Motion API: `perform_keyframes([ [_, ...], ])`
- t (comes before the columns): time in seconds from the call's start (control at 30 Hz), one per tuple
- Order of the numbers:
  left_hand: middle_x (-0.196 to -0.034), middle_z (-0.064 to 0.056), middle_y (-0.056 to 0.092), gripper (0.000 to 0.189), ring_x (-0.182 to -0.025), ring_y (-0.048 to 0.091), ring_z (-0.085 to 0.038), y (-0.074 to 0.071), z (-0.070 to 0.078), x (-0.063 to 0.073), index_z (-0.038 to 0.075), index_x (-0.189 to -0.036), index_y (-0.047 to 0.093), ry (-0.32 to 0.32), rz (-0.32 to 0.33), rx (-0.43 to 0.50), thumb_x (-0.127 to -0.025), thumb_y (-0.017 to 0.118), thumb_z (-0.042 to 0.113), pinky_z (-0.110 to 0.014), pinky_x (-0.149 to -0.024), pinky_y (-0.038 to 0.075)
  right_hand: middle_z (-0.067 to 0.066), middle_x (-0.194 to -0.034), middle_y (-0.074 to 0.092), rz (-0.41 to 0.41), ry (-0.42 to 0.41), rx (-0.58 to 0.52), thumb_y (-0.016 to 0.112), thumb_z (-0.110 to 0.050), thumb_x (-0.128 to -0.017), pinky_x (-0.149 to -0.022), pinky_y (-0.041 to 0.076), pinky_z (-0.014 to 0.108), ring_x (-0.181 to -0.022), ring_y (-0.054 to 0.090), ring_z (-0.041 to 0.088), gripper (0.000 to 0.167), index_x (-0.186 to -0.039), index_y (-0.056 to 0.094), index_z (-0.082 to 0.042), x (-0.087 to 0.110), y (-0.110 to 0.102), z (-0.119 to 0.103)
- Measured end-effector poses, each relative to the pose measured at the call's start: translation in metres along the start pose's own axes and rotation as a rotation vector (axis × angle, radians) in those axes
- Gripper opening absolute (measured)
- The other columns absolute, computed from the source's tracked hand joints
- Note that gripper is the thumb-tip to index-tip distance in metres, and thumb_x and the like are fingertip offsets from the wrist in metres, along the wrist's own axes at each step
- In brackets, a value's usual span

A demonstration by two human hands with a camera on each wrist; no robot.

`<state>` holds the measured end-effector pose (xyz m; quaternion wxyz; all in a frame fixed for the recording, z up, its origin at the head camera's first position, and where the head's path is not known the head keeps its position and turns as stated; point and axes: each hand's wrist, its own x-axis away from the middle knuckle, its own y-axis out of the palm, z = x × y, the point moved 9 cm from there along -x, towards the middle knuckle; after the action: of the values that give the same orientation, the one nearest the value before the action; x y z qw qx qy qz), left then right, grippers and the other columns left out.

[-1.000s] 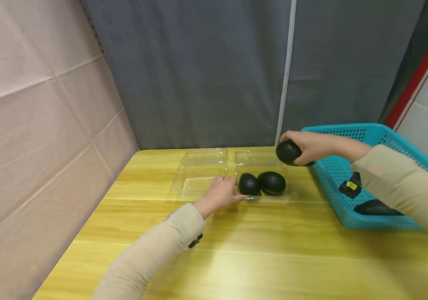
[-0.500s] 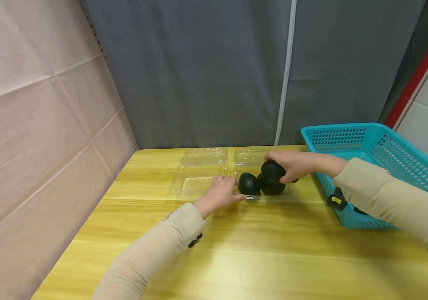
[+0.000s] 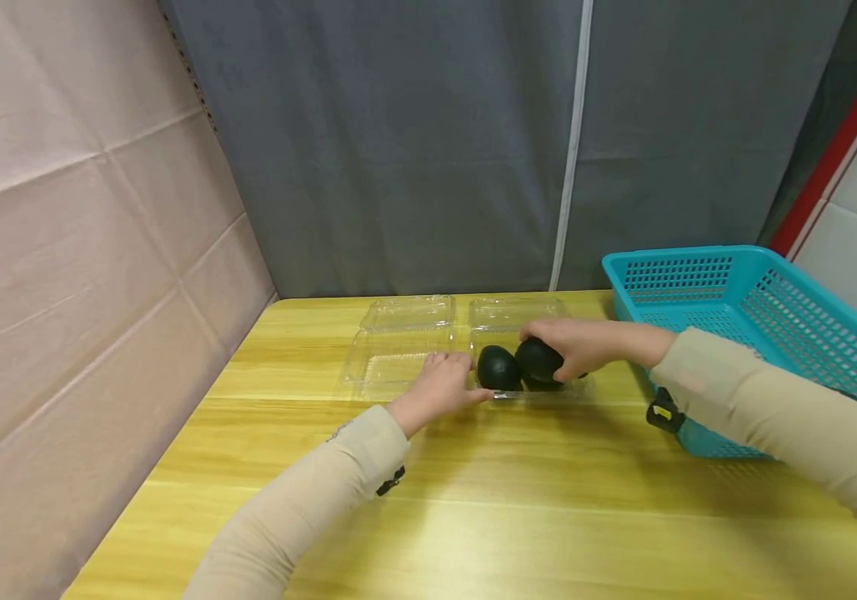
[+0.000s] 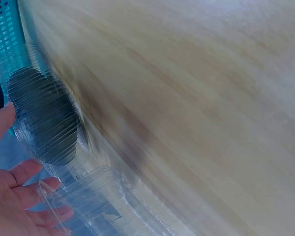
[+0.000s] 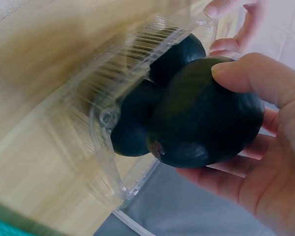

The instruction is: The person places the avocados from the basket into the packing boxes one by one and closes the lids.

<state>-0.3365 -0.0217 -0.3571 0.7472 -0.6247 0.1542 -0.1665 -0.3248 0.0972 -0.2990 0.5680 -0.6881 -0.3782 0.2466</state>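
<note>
In the right wrist view my right hand grips a dark green avocado, thumb on one side and fingers on the other. It is close over another avocado in the right clear plastic box; in the head view that lower one is mostly hidden. A further avocado lies at the left in the same box. My left hand rests between the two boxes, its thumb at the right box's front rim, and its fingers look extended in the left wrist view. The left clear box holds nothing.
Both boxes have their lids flipped back. A blue perforated basket stands at the right, partly behind the right sleeve. A grey curtain backs the wooden table, and a pale cloth hangs at the left.
My right hand has carried the avocado leftward and down from beside the basket to the right box, over the avocado there. The left hand has stayed in place.
</note>
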Motion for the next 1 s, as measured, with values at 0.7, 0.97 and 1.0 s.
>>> perform_keyframes([
  [0.7, -0.102, -0.002, 0.060, 0.047, -0.096, 0.051, -0.022, 0.001, -0.002, -0.001, 0.011, -0.099, 0.056, 0.004, 0.000, -0.015, -0.081, 0.060, 0.054, -0.037, -0.089, 0.034, 0.012, -0.117, 0.054, -0.005, 0.041, 0.015, 0.073, -0.005, -0.070, -0.084, 0.046, 0.044, -0.102, 0.054, 0.026, 0.056, -0.120, 0.048, -0.002, -0.007, 0.017, 0.008],
  [0.97, -0.097, 0.000, 0.059, 0.047, -0.093, 0.050, -0.021, 0.001, 0.000, -0.002, 0.011, -0.097, 0.055, 0.011, -0.003, -0.024, -0.081, 0.060, 0.055, -0.035, -0.086, 0.034, 0.019, -0.125, 0.050, -0.060, 0.054, -0.045, 0.072, -0.007, -0.076, -0.089, 0.042, 0.051, -0.111, 0.049, 0.036, 0.058, -0.128, 0.047, -0.001, -0.003, 0.017, 0.013],
  [1.0, -0.095, 0.000, 0.059, 0.046, -0.092, 0.050, -0.021, 0.001, 0.000, -0.002, 0.012, -0.095, 0.055, 0.010, -0.005, -0.026, -0.081, 0.059, 0.055, -0.035, -0.086, 0.034, 0.020, -0.126, 0.049, -0.069, 0.060, -0.050, 0.071, -0.006, -0.077, -0.090, 0.042, 0.051, -0.112, 0.048, 0.037, 0.057, -0.129, 0.047, -0.001, -0.002, 0.016, 0.014],
])
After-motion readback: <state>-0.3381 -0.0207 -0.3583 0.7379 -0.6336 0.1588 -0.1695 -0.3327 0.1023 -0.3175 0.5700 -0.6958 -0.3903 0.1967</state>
